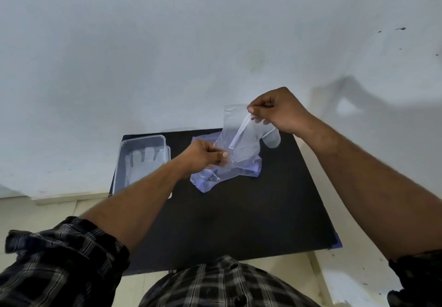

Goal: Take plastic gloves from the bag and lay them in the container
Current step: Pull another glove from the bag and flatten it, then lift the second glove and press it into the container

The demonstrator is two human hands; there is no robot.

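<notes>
A clear plastic glove [241, 136] is stretched in the air between both hands, above the far part of the black table [239, 223]. My right hand [277, 110] pinches its upper edge, with the glove's fingers hanging below that hand. My left hand [205, 154] pinches its lower edge. Under the glove lies the bluish plastic bag [205, 182], crumpled on the table. At the table's far left stands a clear rectangular container [124, 163] with a glove [143, 158] lying flat inside it.
A pale blue wall [167, 55] rises right behind the table. The container's lower end is hidden by my left forearm. Light floor tiles [59, 211] show to the left and right of the table.
</notes>
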